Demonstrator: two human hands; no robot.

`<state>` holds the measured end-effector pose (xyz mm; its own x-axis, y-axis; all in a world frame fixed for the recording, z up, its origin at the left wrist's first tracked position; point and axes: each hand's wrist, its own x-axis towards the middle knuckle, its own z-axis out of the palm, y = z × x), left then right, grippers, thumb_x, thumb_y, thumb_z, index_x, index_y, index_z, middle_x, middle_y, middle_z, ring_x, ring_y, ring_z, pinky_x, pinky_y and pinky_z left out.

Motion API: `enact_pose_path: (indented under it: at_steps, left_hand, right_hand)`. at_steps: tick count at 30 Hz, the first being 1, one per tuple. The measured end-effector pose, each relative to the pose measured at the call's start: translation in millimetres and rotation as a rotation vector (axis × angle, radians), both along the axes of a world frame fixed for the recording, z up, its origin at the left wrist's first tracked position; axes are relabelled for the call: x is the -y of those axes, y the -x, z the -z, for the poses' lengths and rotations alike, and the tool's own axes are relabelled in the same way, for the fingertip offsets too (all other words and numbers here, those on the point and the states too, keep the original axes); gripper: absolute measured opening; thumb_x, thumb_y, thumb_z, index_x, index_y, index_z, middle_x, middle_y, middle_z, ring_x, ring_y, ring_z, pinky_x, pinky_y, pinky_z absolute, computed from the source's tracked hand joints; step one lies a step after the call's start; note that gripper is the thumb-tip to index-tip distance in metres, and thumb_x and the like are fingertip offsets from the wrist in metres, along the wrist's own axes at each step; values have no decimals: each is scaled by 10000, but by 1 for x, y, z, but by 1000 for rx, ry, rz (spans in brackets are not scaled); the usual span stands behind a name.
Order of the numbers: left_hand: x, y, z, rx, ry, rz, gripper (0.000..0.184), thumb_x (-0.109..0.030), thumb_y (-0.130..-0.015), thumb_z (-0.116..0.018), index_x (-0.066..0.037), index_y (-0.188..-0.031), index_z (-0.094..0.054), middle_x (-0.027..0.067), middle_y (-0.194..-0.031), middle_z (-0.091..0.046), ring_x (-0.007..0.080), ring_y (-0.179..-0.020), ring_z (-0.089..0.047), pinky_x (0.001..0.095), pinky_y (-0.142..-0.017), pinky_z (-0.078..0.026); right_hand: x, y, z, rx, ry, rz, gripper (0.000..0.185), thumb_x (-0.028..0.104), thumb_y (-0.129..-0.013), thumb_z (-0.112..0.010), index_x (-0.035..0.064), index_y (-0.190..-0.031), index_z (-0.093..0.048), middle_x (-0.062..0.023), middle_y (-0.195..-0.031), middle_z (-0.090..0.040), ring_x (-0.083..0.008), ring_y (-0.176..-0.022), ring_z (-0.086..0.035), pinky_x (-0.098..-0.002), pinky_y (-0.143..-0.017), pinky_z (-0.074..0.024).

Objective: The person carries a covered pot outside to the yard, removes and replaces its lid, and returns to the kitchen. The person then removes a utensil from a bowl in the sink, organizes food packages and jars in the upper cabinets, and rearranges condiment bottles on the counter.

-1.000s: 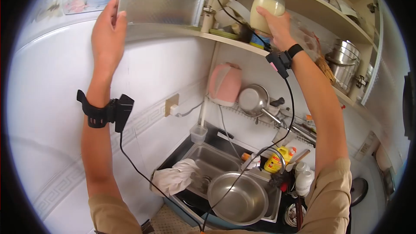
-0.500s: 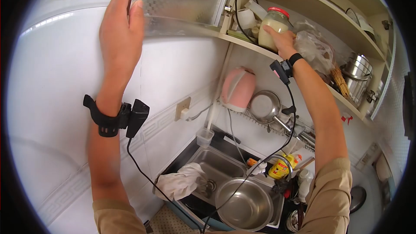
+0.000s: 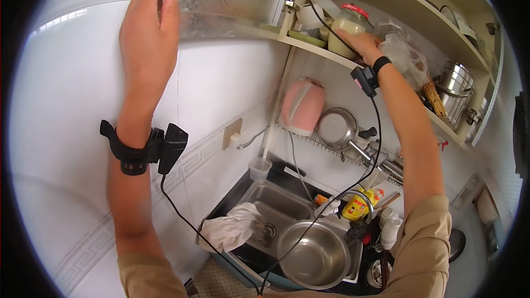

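My left hand [image 3: 149, 38] is closed on the edge of a frosted glass cabinet door [image 3: 229, 0], which is swung out to the left. Inside the cabinet, my right hand [image 3: 361, 43] is wrapped around the right side of a glass jar [image 3: 343, 33] with a red lid and pale yellowish contents. The jar stands upright near the front edge of the shelf [image 3: 317, 48]. A black cable passes in front of the jar and my right fingers. Left of the jar is a white cup-like container [image 3: 310, 16]; a clear plastic bag [image 3: 403, 52] lies to the right.
Farther right on the shelf are a bundle of sticks [image 3: 434, 99] and a steel container [image 3: 455, 85]. Below hang a pink kettle [image 3: 302, 106] and a steel pan [image 3: 337, 128] at a rack. The sink [image 3: 276, 201] holds a large steel pot [image 3: 313, 254] and a whitish cloth [image 3: 232, 229].
The view has shifted slightly, with cabinet and door higher in it. My right hand stays at the jar, its wrist turned a little, and the black cable now crosses in front of it.
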<state>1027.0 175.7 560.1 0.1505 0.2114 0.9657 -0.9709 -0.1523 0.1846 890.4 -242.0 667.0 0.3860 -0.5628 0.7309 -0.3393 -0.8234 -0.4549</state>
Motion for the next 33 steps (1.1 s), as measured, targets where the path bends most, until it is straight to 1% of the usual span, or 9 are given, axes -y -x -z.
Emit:
enact_pose_path:
  at_steps: [1,6,8,9,11,13,15,24,33]
  left_hand:
    - [2,-2,1,10,24,-49,392,-226,-980,-500,-37,-1323,-515,97,-1172,-628,174,-1007,-584,281,-890,-439]
    - [7,-2,-1,19,74,-13,396,-225,-980,-495,-31,-1324,-514,116,-1213,-612,205,-1067,-579,286,-938,-420]
    - [7,-9,-2,84,106,-48,386,-181,-952,-527,-12,-1298,-519,149,-1168,-624,241,-1053,-607,317,-923,-446]
    - [7,-11,-3,90,107,-36,386,-181,-952,-527,-12,-1298,-519,149,-1168,-624,241,-1053,-607,317,-923,-446]
    - [7,-11,-2,46,101,105,393,-177,-958,-529,-16,-1316,-511,143,-1193,-621,203,-1072,-598,303,-927,-441]
    - [8,-5,-1,9,115,218,387,-172,-961,-528,-15,-1314,-515,133,-1187,-621,186,-1068,-592,293,-923,-440]
    - [17,3,-2,18,179,312,381,-165,-958,-546,-16,-1308,-528,100,-1159,-621,148,-1027,-581,269,-890,-444]
    - [102,145,0,277,57,263,474,-138,-772,-720,-48,-1216,-578,86,-990,-582,240,-858,-574,338,-776,-481]
    - [228,224,4,308,-70,197,519,-189,-825,-682,-78,-1309,-534,123,-1161,-545,311,-1066,-521,405,-895,-456]
  right_hand:
    - [-13,11,-2,-121,-227,-173,799,650,-715,-700,-73,-1038,-599,-161,-892,-632,-217,-751,-627,-335,-609,-511]
    - [10,4,-1,2,-10,-79,724,649,-764,-658,-54,-936,-641,-80,-659,-601,-191,-492,-525,-304,-467,-431]
    - [3,31,-17,-2,59,109,650,591,-791,-666,-49,-905,-656,-95,-706,-620,-175,-594,-553,-320,-530,-454]
    - [-1,50,-19,72,211,89,574,492,-829,-632,-77,-892,-677,-205,-851,-685,-324,-757,-662,-364,-710,-500]
    - [-43,103,-11,199,564,-42,435,361,-892,-599,-65,-944,-666,-158,-878,-696,-251,-760,-676,-317,-718,-506]
    - [-99,162,19,374,409,-352,278,197,-931,-577,-55,-1026,-647,-107,-911,-695,-170,-804,-668,-265,-752,-506]
    - [-137,227,61,346,416,-353,211,85,-940,-561,-42,-1094,-629,-79,-973,-681,-137,-876,-651,-244,-804,-498]
    - [-154,482,206,680,-191,124,342,143,-949,-553,-9,-1254,-531,-131,-1141,-623,-183,-1002,-622,-300,-886,-485]
    - [-234,547,161,725,430,338,468,80,-945,-512,-57,-1377,-395,-125,-1322,-494,-196,-1178,-496,-368,-1046,-382]
